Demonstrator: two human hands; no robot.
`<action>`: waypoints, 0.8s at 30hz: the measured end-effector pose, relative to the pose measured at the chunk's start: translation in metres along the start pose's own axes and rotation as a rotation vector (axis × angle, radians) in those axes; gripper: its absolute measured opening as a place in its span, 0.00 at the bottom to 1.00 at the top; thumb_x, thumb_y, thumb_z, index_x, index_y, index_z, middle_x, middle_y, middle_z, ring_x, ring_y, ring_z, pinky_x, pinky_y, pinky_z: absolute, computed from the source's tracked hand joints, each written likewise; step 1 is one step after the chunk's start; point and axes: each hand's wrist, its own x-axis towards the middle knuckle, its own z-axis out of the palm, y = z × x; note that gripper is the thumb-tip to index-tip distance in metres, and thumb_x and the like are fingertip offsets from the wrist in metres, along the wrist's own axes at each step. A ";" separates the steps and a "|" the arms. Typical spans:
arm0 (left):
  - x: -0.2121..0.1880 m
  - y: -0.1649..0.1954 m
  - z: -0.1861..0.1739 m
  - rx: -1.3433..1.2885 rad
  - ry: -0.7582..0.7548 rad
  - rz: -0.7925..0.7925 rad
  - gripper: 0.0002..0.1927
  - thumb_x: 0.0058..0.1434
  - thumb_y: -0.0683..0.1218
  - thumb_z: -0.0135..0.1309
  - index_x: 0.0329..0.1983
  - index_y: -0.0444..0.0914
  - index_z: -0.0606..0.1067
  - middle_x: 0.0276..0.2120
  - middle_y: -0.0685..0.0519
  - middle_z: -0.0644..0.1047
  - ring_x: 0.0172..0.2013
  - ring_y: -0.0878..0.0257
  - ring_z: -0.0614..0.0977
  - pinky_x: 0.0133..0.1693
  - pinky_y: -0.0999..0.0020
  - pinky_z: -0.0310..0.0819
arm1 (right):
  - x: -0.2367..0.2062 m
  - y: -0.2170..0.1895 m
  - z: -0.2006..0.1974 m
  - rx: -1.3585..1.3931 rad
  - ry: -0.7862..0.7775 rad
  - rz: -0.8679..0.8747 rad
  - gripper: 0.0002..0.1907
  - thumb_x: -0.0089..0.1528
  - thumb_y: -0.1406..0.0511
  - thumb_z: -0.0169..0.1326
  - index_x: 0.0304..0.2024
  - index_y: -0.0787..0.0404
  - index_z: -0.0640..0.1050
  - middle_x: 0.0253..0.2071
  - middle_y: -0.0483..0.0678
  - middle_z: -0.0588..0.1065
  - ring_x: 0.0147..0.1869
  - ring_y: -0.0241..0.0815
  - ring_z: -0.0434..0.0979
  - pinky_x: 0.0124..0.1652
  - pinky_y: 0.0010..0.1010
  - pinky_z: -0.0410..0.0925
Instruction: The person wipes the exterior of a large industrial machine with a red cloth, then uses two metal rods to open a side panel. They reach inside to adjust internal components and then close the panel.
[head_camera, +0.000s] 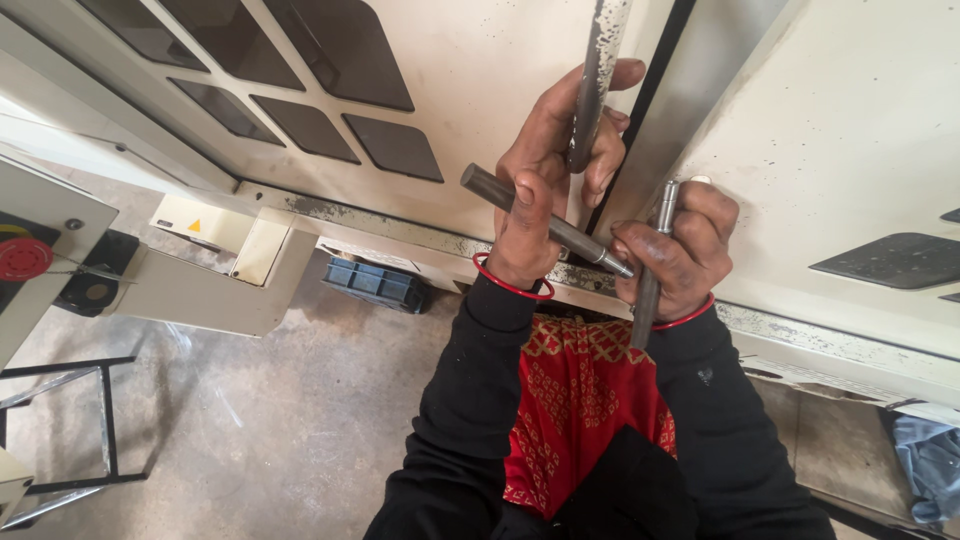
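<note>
Left hand (545, 170) clenched around worn steel handle (597, 80), right hand (680, 250) around thin metal rod (652, 270).

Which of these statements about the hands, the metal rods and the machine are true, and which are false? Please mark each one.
1. The left hand grips the vertical handle bar of the cream machine door. True.
2. The right hand is empty. False: it holds a thin metal rod.
3. A dark grey metal rod lies slanted across the left hand. True.
4. Both wrists carry a blue bangle. False: the bangles are red.
5. A red round button shows at the left edge. True.
6. The floor is covered with green carpet. False: it is bare grey concrete.
</note>
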 end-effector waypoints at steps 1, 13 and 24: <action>0.000 0.000 0.000 0.004 0.001 0.000 0.53 0.68 0.79 0.37 0.74 0.30 0.59 0.63 0.46 0.69 0.31 0.71 0.73 0.47 0.73 0.71 | 0.000 0.000 0.001 0.000 0.008 -0.003 0.07 0.63 0.61 0.67 0.40 0.53 0.82 0.30 0.44 0.62 0.52 0.49 0.68 0.49 0.46 0.67; 0.001 0.002 0.002 0.013 0.012 0.007 0.54 0.67 0.80 0.37 0.73 0.29 0.60 0.61 0.47 0.72 0.31 0.70 0.72 0.49 0.72 0.70 | 0.003 -0.001 0.001 -0.007 0.024 -0.018 0.07 0.64 0.60 0.65 0.39 0.54 0.82 0.29 0.45 0.61 0.51 0.49 0.69 0.49 0.47 0.67; -0.001 0.001 0.002 0.005 0.009 0.015 0.52 0.69 0.79 0.37 0.74 0.31 0.60 0.60 0.49 0.71 0.31 0.70 0.73 0.51 0.72 0.70 | 0.002 -0.002 0.001 -0.006 0.013 0.001 0.07 0.64 0.60 0.66 0.40 0.54 0.82 0.30 0.45 0.61 0.51 0.49 0.68 0.49 0.46 0.68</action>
